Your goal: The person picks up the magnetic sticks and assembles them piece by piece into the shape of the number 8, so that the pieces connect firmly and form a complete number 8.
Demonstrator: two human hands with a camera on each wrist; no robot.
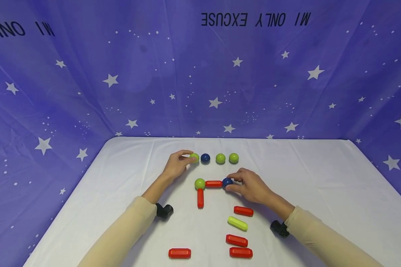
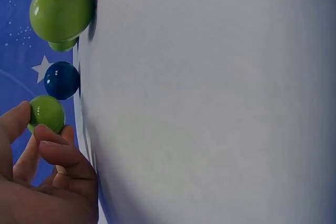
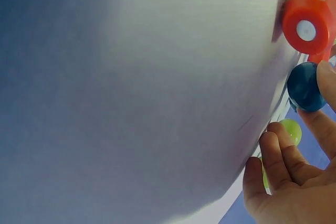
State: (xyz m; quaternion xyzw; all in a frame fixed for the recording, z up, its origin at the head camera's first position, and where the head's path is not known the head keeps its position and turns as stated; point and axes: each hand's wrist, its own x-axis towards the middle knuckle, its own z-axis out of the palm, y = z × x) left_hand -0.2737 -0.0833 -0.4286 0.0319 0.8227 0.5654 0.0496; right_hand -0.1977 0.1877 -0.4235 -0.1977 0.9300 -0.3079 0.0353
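Observation:
My left hand [image 1: 176, 165] pinches a green ball [image 2: 47, 114] between thumb and fingers at the left end of the back row. Right beside that ball sits a dark blue ball [image 1: 205, 158]. Nearer the middle, my right hand [image 1: 250, 185] holds another blue ball [image 3: 305, 88] between thumb and fingertips. This blue ball touches the right end of a red rod [image 1: 214, 184]. The rod's left end meets a green ball [image 1: 199, 184], from which a second red rod [image 1: 200, 198] runs toward me, forming a corner.
Two more green balls, one left [image 1: 220, 158] and one right [image 1: 234, 158], complete the back row. On the right front lie a red rod [image 1: 243, 211], a yellow-green rod [image 1: 237, 223] and further red rods [image 1: 236, 240]. A lone red rod [image 1: 179, 253] lies front left on the white cloth [image 1: 320, 193].

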